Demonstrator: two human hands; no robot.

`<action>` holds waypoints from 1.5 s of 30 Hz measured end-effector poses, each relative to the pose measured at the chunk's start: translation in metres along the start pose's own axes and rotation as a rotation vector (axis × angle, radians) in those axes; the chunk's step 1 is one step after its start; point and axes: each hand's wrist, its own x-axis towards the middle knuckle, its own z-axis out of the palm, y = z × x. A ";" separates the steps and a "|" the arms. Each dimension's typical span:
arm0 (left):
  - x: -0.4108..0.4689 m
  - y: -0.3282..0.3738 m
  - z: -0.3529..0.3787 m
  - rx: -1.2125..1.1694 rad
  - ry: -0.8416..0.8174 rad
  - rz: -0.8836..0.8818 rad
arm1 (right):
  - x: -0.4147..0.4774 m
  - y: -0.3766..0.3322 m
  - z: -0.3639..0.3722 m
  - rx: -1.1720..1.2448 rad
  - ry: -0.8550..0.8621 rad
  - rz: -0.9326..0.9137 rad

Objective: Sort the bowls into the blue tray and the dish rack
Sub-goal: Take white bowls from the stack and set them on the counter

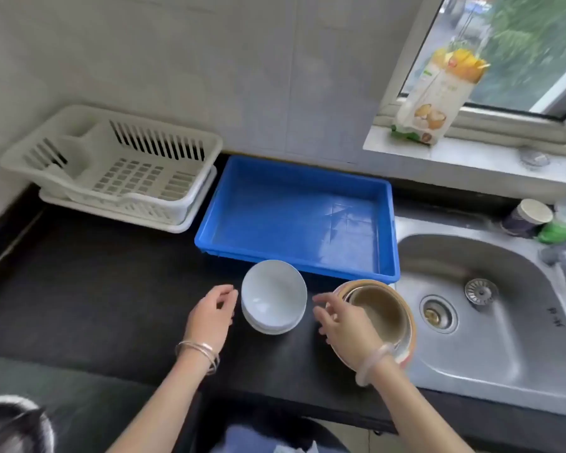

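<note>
Left hand [211, 313]: open, empty, just left of white bowl stack [273, 297].
Right hand [343, 322]: open, empty, flanking stack's other side, likely for a two-handed lift.

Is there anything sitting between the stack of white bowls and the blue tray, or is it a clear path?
Nothing visible blocks it. The white bowls sit on the dark counter right in front of the blue tray, which is empty. The left hand and right hand flank the stack, not touching it.
</note>
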 end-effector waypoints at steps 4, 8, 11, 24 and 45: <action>0.011 0.012 0.009 0.037 -0.013 0.037 | 0.032 -0.026 0.002 0.006 0.057 0.082; 0.012 0.006 0.017 0.095 0.003 0.059 | 0.037 -0.033 0.015 -0.160 0.124 0.078; 0.012 0.003 0.021 0.069 0.009 0.055 | 0.043 -0.039 0.017 -0.253 0.136 0.083; 0.017 -0.005 0.019 0.005 -0.066 -0.023 | 0.045 -0.052 0.004 -0.435 0.169 -0.013; 0.020 0.020 0.034 0.250 0.225 0.043 | 0.033 -0.028 -0.044 0.076 0.198 -0.001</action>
